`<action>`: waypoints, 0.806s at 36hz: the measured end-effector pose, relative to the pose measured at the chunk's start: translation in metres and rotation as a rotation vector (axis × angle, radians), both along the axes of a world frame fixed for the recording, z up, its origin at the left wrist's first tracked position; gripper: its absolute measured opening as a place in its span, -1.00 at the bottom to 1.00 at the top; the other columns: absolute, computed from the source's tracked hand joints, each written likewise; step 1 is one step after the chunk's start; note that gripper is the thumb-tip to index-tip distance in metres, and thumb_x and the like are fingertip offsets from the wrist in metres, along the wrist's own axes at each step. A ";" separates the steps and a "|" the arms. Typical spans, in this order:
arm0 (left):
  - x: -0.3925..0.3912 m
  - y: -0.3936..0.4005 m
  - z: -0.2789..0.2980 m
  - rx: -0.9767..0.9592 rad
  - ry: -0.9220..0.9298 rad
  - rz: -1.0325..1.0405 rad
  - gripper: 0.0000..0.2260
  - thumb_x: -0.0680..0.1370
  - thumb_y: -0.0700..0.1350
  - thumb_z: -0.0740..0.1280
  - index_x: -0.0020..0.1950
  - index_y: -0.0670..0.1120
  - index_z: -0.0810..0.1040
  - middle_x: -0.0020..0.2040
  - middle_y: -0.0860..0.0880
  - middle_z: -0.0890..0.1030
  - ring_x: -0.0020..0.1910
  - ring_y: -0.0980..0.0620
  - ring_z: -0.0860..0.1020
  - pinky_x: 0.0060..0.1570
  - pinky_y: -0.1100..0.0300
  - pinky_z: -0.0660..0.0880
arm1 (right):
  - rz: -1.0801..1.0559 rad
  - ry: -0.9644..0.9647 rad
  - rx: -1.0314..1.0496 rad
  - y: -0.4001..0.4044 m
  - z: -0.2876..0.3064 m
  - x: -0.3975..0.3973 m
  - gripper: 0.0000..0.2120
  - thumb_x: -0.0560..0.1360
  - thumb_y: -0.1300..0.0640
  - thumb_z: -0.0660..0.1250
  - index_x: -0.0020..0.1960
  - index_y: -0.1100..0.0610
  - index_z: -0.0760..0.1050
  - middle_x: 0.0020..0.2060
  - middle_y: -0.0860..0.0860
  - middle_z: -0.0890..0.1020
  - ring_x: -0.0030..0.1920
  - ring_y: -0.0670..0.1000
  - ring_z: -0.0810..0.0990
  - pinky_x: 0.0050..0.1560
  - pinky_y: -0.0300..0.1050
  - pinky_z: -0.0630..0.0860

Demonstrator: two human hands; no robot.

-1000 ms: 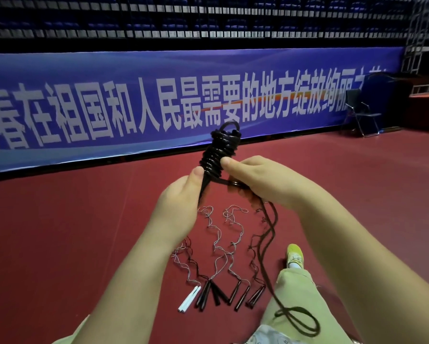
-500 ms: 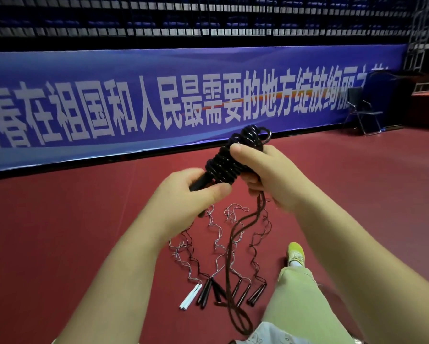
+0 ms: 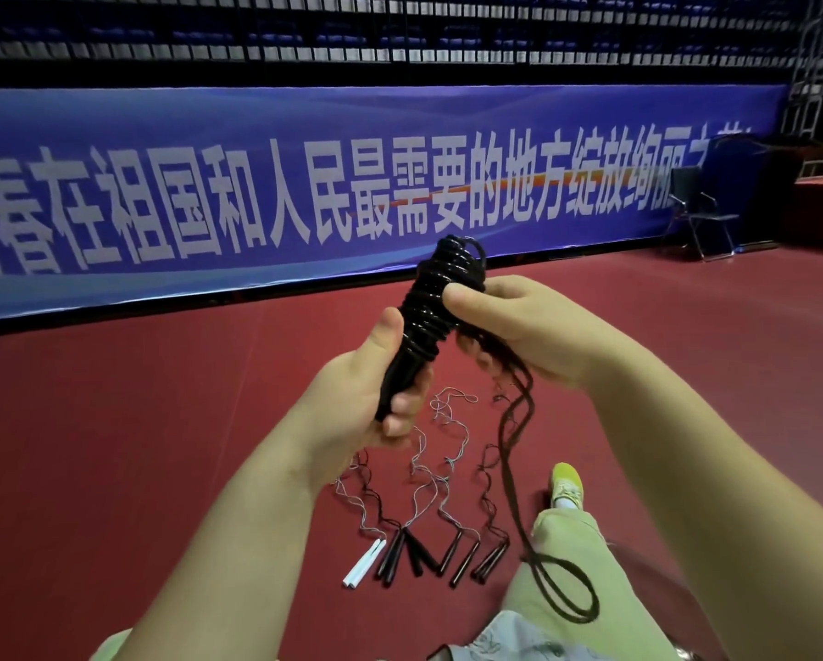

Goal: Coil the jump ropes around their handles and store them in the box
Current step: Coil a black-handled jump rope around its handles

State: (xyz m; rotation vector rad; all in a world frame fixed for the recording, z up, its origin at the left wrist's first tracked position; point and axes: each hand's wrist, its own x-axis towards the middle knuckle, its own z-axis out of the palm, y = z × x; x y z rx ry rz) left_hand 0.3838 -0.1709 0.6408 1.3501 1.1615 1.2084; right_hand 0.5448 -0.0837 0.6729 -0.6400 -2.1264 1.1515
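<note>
Item, black jump rope (image 3: 431, 302), part-coiled on paired handles: left hand (image 3: 352, 403) gripping the handles' lower end, long axis tilting up and away; right hand (image 3: 519, 336), nearer the coil, pinching it beside the grip, uncoiled slack (image 3: 524, 469) hanging below toward the floor.

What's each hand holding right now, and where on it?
Left hand grips the black jump rope handles at their bare lower end. Right hand pinches the coiled rope near the top, loose rope trailing below.
</note>
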 end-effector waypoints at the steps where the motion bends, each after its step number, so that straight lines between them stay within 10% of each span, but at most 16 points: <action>1: 0.001 0.000 0.001 0.026 0.032 0.046 -0.42 0.31 0.40 0.10 -0.20 -0.13 0.45 -0.46 0.02 0.32 -0.50 0.07 0.25 -0.38 0.19 0.27 | -0.029 -0.026 0.007 0.000 0.001 0.000 -0.59 0.48 -0.28 0.28 -0.15 0.09 0.49 -0.43 -0.05 0.49 -0.45 -0.06 0.42 -0.40 -0.18 0.36; 13: -0.005 0.014 -0.004 0.237 0.733 0.547 -0.52 0.50 0.32 0.08 -0.18 -0.09 0.46 -0.33 0.05 0.48 -0.31 0.03 0.44 -0.31 0.10 0.31 | -0.202 -0.136 0.082 -0.012 -0.011 -0.016 -0.50 0.57 -0.28 0.03 -0.16 0.10 0.47 -0.41 -0.01 0.47 -0.49 -0.04 0.42 -0.41 -0.16 0.37; 20: -0.002 0.014 0.001 0.263 0.866 0.483 -0.74 0.43 0.27 0.30 -0.15 0.10 0.44 -0.23 0.12 0.53 -0.23 0.12 0.50 -0.28 0.11 0.39 | -0.203 0.034 0.077 -0.016 -0.014 -0.017 -0.61 0.58 -0.17 0.14 -0.28 0.07 0.37 -0.41 0.02 0.41 -0.46 -0.04 0.34 -0.38 -0.11 0.29; 23: -0.007 0.014 0.004 0.195 0.705 0.230 -0.82 0.37 0.13 0.45 -0.20 0.14 0.47 -0.27 0.17 0.54 -0.30 0.23 0.50 -0.25 0.08 0.46 | -0.146 0.107 0.085 -0.017 -0.013 -0.015 -0.70 0.50 -0.12 0.20 -0.27 0.07 0.35 -0.42 0.00 0.36 -0.47 -0.07 0.28 -0.39 -0.12 0.22; 29: -0.008 0.018 -0.025 0.029 -0.228 -0.648 -0.40 0.41 0.33 0.33 0.17 -0.16 0.53 -0.07 -0.10 0.65 -0.13 -0.04 0.63 -0.07 0.05 0.57 | 0.037 0.217 0.007 -0.010 -0.014 -0.011 -0.47 0.29 -0.20 0.22 -0.12 0.30 0.39 -0.32 0.13 0.38 -0.42 0.04 0.26 -0.43 -0.18 0.16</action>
